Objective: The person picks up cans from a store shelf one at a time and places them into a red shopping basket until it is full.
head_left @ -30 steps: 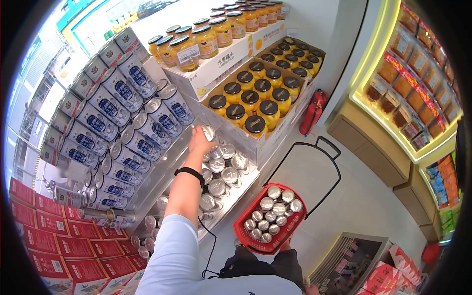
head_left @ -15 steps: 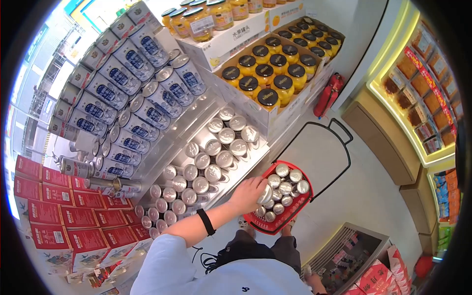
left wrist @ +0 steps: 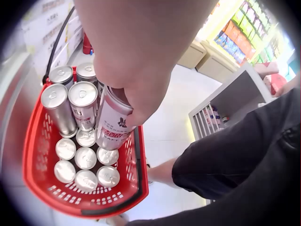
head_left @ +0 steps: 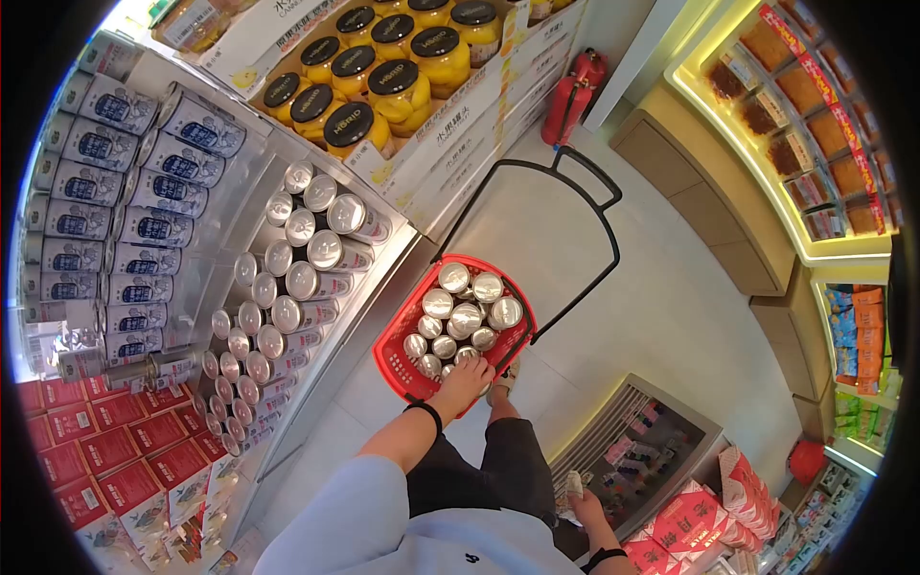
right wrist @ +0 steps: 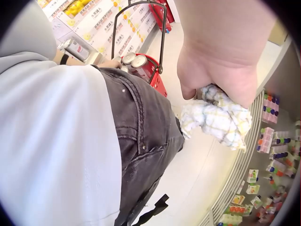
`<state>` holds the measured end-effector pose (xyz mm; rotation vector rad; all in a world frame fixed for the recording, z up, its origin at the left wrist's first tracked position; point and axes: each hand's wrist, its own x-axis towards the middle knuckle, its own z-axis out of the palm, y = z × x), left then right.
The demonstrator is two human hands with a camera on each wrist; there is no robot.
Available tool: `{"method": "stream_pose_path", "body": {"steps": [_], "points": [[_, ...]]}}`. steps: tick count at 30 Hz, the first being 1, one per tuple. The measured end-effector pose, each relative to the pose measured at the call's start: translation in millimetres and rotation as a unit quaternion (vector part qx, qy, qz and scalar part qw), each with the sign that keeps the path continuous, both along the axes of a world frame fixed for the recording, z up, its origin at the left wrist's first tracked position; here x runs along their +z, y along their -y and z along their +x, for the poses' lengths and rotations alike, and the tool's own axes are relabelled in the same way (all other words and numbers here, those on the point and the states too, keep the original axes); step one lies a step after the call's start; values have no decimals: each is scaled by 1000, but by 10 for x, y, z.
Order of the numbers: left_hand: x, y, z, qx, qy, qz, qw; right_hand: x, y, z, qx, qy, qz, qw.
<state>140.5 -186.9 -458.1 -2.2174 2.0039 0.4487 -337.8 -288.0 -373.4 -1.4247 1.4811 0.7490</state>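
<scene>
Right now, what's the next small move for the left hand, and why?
Probably settle the held can onto the lower cans: the left hand grips it inside the basket, lower tops show around its base, and upper cans stand beside it. Contact beneath is hidden.

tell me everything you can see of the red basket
The red basket looks like plastic, with small holes through its walls and a black handle swung outward. It sits open-topped and roughly upright beside the shelf, loaded with silver-topped cans, some standing higher than others. The left hand reaches in, gripping one can.
</scene>
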Motion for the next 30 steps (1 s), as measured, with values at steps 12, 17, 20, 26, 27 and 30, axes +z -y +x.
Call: {"method": "stream_pose_path", "body": {"steps": [12,17,20,26,27,30], "points": [[-1595,621,-110,-55,102,8,993,-86,138,-290,-66,-49,134,988],[-1693,652,-90,-87,166,39,982,-288,187,-290,-58,-69,155,984],[-1655,637,-108,-71,166,48,982,-345,213,-131,38,-81,139,986],[-1342,630,-15,1,85,34,996,-665,16,-580,125,22,42,991],[-1310,627,-31,14,72,37,997,-833,-3,-882,122,33,58,990],[-1325,539,-208,110,45,4,993,-1244,178,-947,135,47,92,985]]}}
